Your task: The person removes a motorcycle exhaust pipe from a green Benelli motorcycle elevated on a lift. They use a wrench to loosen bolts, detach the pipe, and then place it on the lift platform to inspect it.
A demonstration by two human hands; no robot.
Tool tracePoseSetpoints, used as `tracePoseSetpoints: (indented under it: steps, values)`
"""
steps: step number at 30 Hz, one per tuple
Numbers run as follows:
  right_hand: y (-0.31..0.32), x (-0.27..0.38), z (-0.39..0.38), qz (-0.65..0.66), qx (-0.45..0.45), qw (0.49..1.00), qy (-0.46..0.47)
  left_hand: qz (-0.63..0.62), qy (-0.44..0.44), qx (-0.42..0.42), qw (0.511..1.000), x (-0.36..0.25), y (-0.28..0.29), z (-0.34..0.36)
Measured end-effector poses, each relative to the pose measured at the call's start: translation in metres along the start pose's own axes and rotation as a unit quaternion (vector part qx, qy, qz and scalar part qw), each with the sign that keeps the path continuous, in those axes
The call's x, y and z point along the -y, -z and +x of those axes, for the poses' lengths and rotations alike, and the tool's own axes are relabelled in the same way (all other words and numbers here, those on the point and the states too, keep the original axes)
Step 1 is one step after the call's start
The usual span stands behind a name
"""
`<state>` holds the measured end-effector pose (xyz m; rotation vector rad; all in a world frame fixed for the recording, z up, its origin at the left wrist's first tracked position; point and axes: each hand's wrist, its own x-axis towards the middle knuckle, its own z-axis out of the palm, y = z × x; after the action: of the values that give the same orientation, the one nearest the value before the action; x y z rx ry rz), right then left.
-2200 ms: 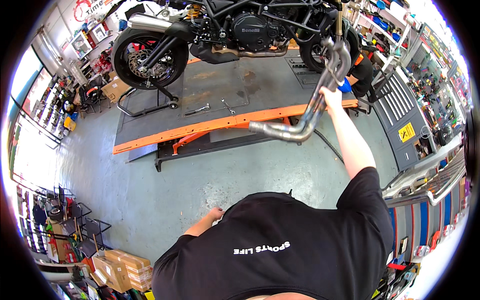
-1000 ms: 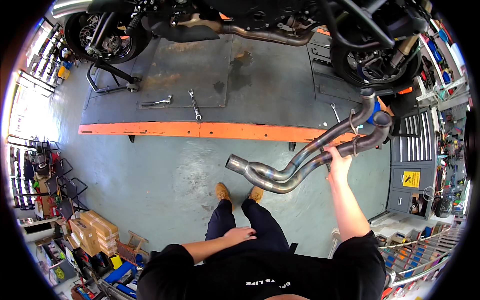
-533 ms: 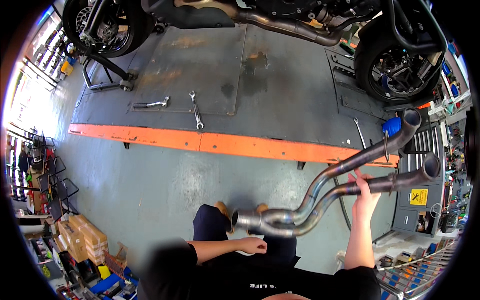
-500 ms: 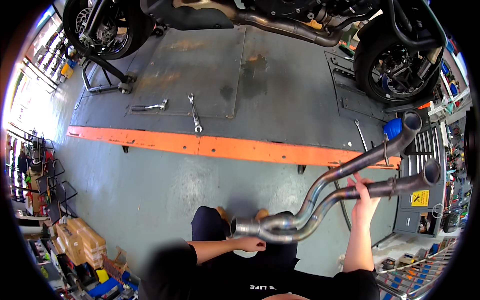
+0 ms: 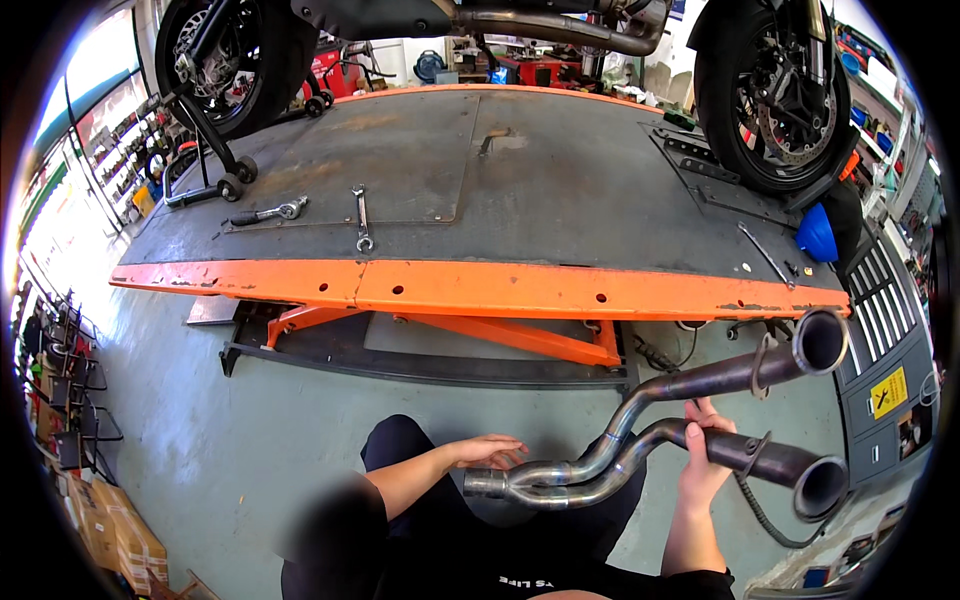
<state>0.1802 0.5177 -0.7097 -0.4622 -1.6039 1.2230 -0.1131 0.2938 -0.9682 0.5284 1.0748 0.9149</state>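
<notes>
Two-into-one exhaust header (image 5: 625,467) is hanging toward four o'clock, over the person's dark trousers (image 5: 400,450), its joined end pointing to nine o'clock and its two flared mouths to three. Compared with half a second earlier, it is sitting lower in view and lying more level. The left hand (image 5: 487,450) is opening from a loose curl, its fingers spreading slightly just beside the joined end; whether they are touching it cannot be told. The right hand (image 5: 703,465) is wrapping around the lower pipe, fingers reaching into the gap between both pipes. More of the orange underframe (image 5: 505,340) is now showing beneath the lift desk (image 5: 480,284). At three o'clock a grey tool cabinet (image 5: 875,453) is holding small, unclear items in an open compartment; at eight o'clock brown cardboard boxes (image 5: 130,535) are standing, their contents hidden.
</notes>
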Motion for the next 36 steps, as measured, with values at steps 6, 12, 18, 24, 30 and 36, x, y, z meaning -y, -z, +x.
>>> tracePoseSetpoints:
  steps: [6, 12, 18, 24, 30, 36]
  values:
    - [-0.018, -0.041, -0.044, 0.059, -0.039, 0.997, -0.034, -0.123, 0.023, 0.044, 0.991, 0.012, 0.010, -0.019]
    - [-0.037, -0.073, -0.066, 0.075, -0.078, 0.989, -0.101, -0.111, 0.046, 0.053, 0.991, 0.005, 0.010, -0.042]
    - [-0.043, -0.080, -0.077, 0.067, -0.071, 0.992, -0.081, -0.032, 0.037, 0.049, 0.998, -0.001, 0.012, -0.051]
    - [-0.044, -0.068, -0.075, 0.064, -0.084, 0.990, -0.090, 0.070, 0.040, -0.097, 0.992, 0.019, 0.031, -0.050]
    - [-0.041, -0.059, -0.073, 0.052, -0.102, 0.990, -0.082, 0.039, 0.037, -0.187, 0.981, 0.041, 0.047, -0.035]
    - [-0.026, -0.056, -0.062, 0.025, -0.102, 0.993, -0.052, 0.022, -0.020, -0.180, 0.983, 0.074, 0.072, -0.009]
